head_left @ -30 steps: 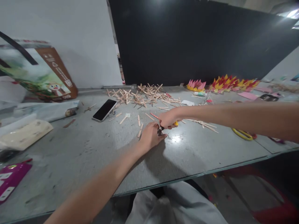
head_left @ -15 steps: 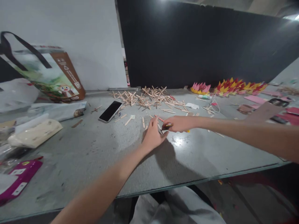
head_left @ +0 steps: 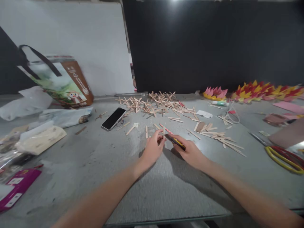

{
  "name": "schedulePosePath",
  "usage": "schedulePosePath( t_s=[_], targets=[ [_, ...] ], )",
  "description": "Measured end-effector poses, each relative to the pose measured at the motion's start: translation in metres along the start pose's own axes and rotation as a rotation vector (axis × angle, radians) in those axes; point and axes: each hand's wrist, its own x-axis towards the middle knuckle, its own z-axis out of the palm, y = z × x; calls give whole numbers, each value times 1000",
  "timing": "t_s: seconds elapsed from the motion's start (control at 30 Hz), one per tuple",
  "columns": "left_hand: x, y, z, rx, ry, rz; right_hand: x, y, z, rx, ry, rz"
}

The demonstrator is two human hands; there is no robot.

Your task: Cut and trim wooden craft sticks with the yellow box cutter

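My left hand (head_left: 153, 147) pinches a short wooden stick (head_left: 163, 130) that stands up from its fingertips, near the middle of the table. In my right hand (head_left: 190, 152) is a dark cutter knife with yellow markings (head_left: 178, 143), its front end pointing left beside the stick. A red patterned strip (head_left: 165, 129) lies just behind the fingertips. Loose sticks (head_left: 146, 132) lie around it. Farther back is a heap of crossed wooden sticks (head_left: 154, 104), and more sticks (head_left: 222, 138) are spread to the right.
A black-screened phone (head_left: 113, 118) lies left of the heap. A printed bag (head_left: 68, 82) and plastic packets (head_left: 40, 139) occupy the left. Scissors (head_left: 283, 160), a glue tube (head_left: 220, 103) and coloured paper flowers (head_left: 258, 91) are at right.
The view has turned and shifted. My right hand has drawn back to the right from my left hand, showing the knife more fully. The stick in my left fingers now shows upright.
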Motion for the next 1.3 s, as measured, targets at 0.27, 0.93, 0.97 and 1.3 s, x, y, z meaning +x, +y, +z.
schedulePosePath(
  t_s=[0.27, 0.93, 0.97, 1.3],
  targets=[
    [1, 7, -3, -137, -62, -87, -6, 0, 0, 36, 27, 37],
    [6, 14, -5, -537, -148, -206, 1, 7, -17, 683, -186, 343],
    [6, 16, -5, -539, -144, -202, 2, 6, -16, 640, -157, 316],
    [5, 11, -3, -457, -4, -205, 1, 9, -9, -50, 82, 26]
  ],
)
